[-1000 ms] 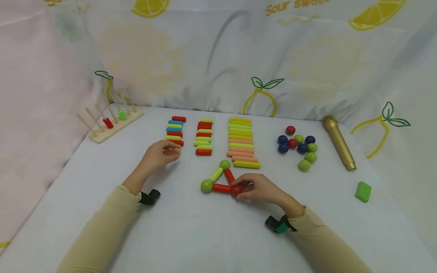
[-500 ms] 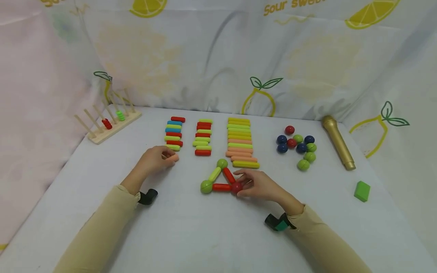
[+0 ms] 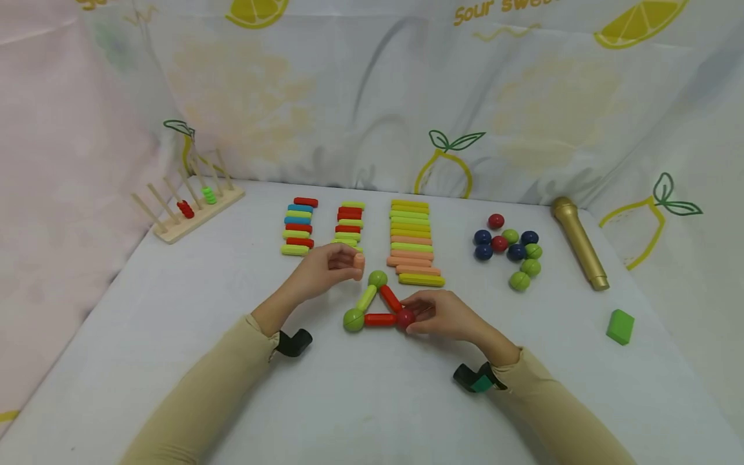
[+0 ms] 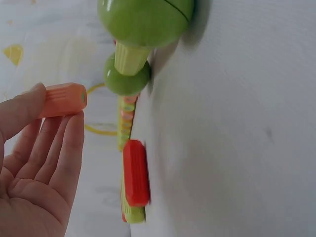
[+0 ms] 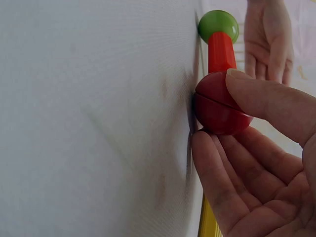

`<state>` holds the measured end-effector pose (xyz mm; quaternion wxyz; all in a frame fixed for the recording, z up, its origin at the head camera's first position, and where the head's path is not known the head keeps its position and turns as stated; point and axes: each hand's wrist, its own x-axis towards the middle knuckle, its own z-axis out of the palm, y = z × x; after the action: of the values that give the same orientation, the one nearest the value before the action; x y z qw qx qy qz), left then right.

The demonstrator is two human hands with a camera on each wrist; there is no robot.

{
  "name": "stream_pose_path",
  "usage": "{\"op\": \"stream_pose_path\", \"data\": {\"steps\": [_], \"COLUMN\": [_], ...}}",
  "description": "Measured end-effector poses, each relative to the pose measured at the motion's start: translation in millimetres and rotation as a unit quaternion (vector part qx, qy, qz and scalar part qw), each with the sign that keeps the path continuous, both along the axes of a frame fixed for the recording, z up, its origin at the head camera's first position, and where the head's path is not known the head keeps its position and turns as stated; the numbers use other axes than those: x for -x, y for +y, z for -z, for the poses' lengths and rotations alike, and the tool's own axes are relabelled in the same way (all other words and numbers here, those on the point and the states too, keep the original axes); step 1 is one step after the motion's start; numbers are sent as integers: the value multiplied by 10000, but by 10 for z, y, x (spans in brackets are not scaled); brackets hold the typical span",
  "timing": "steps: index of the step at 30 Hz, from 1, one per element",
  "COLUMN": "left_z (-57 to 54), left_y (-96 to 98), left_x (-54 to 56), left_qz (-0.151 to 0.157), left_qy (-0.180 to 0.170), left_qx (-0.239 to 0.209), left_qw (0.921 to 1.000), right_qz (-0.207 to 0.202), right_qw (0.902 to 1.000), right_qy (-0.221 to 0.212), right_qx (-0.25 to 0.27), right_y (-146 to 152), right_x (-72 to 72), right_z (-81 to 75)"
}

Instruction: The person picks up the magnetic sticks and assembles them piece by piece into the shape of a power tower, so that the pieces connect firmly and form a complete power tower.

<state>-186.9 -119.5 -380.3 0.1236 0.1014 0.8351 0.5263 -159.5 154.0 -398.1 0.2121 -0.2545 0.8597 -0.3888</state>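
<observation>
Left grip (image 3: 320,271) pinches the orange stick (image 4: 64,100), thumb against fingers, lifted off the worktop (image 3: 372,400). Right grip (image 3: 447,318) holds the red ball (image 5: 217,106), near corner of the triangular frame (image 3: 380,320) lying between the grips. Far green ball (image 3: 378,279) sits just right of the left grip. My call: hold the ball steady, don't drag the frame, keep the stick end clear, line it up straight before pushing.
</observation>
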Motion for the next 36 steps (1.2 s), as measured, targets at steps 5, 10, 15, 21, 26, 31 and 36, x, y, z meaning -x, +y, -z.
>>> {"op": "stream_pose_path", "data": {"steps": [5,10,15,21,26,31,36], "left_z": [17,47,52,83,93,97,90], "left_y": [195,250,139,-374,-765,-855,-792], "left_x": [71,98,109,147,186,251,295], "left_qz": [235,427,406,-463,-895,-843,-790], "left_qy": [78,98,168,208,-139,-281,-159], "left_qx": [-72,-90,394,1034,1388,1802,2329], "left_qw": [9997,9990,9983,9933,9862,9796,9692], "right_qz": [17,8,-30,-122,-189,-223,-239], "right_qw": [9999,9999,9999,9996,9989,9990,9990], "right_qy": [-45,-16,-32,-62,-168,-124,-184], "right_qx": [136,150,97,227,403,356,343], "right_y": [-5,-8,4,80,146,145,137], "right_x": [-6,-4,-5,-16,-11,10,42], "right_z": [14,18,13,5,36,54,55]}}
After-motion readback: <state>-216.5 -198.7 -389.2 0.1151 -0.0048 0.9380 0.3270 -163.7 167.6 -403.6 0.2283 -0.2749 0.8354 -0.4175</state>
